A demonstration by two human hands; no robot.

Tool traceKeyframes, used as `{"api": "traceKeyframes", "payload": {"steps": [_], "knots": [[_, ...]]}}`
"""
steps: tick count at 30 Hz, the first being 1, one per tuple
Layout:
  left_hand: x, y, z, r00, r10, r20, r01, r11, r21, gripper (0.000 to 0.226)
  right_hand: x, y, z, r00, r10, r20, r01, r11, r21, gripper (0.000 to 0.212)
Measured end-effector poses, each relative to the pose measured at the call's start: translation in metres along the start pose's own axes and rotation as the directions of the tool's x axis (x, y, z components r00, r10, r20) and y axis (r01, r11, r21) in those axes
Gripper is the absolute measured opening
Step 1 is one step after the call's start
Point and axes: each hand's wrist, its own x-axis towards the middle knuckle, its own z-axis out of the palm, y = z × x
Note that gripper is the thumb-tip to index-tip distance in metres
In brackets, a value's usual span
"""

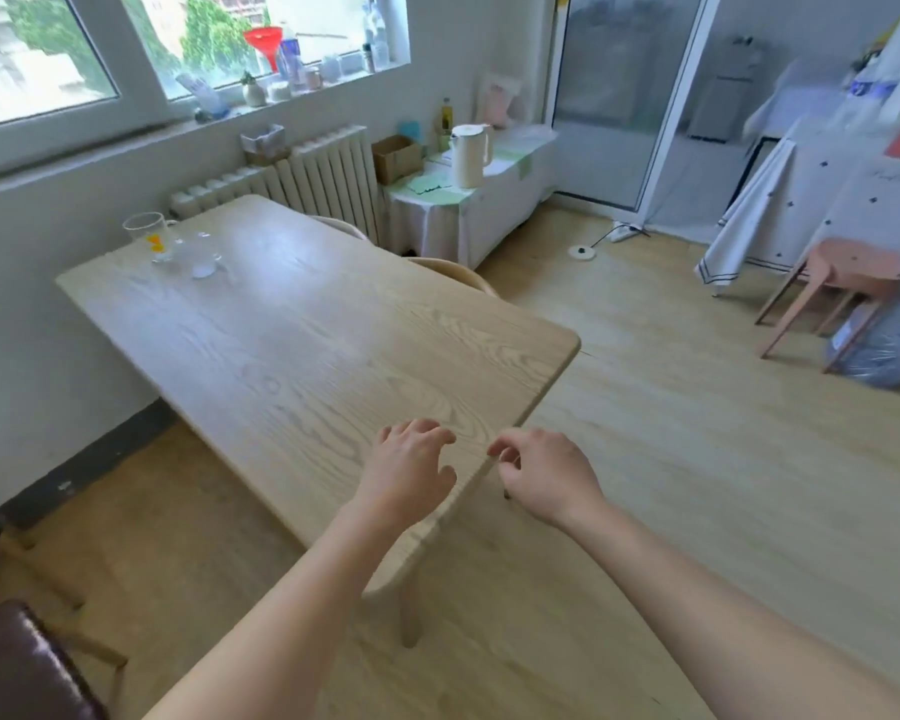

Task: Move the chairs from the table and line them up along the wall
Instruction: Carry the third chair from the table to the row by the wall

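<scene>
Centrally, the left hand (411, 470) lies over the near edge of the wooden counter (292, 345), fingers loosely curled and holding nothing. The right hand (541, 475), just beside it past the counter's edge, is likewise relaxed and empty. Beyond the hands, one pale wooden chair (455, 275) and a farther pale chair (344, 227) stand tucked at the counter's long side (only their curved backs show). A dark brown chair (17, 662) stands left of the left hand, nearer the viewer.

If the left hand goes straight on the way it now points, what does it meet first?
Probably the table: the left hand hovers over it, fingers curled down; its height is unclear.
</scene>
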Motion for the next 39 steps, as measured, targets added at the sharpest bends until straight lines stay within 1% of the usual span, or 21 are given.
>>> {"api": "traceKeyframes", "payload": {"steps": [5,10,14,19,23,26,31,37,39], "knots": [[0.051,0.034,-0.001,0.999,0.041,0.0,-0.041,0.999,0.016,0.044,0.025,0.035,-0.035,0.997,0.041,-0.058,-0.04,0.999,0.022,0.031],[0.128,0.049,0.001,0.999,0.047,-0.005,-0.047,0.999,-0.023,0.05,0.086,0.06,-0.067,0.997,0.045,-0.068,-0.045,0.999,-0.006,0.031],[0.203,0.048,-0.001,0.999,0.035,-0.027,-0.036,0.998,-0.052,0.052,0.153,0.074,-0.093,0.997,0.027,-0.07,-0.03,0.999,-0.043,0.031],[0.31,0.039,-0.015,0.998,-0.026,-0.049,0.019,0.992,-0.125,0.051,0.256,0.083,-0.136,1.0,0.006,-0.023,-0.008,0.994,-0.107,0.031],[0.374,0.027,-0.024,0.997,-0.052,-0.053,0.046,0.992,-0.114,0.054,0.327,0.084,-0.16,1.0,-0.014,-0.026,0.011,0.994,-0.11,0.031],[0.409,0.019,-0.022,0.998,-0.065,-0.022,0.063,0.992,-0.108,0.056,0.371,0.085,-0.163,1.0,-0.025,0.014,0.026,0.996,-0.091,0.031],[0.45,-0.001,-0.01,0.991,-0.131,0.021,0.133,0.985,-0.108,0.063,0.433,0.088,-0.148,0.993,-0.049,0.107,0.058,0.995,-0.077,0.032],[0.501,-0.029,0.008,0.975,-0.22,0.04,0.221,0.974,-0.041,0.064,0.526,0.103,-0.123,0.957,-0.049,0.285,0.076,0.994,-0.082,0.036],[0.523,-0.038,0.013,0.965,-0.261,0.025,0.262,0.965,-0.024,0.062,0.562,0.111,-0.111,0.94,-0.061,0.336,0.089,0.994,-0.068,0.038]]}}
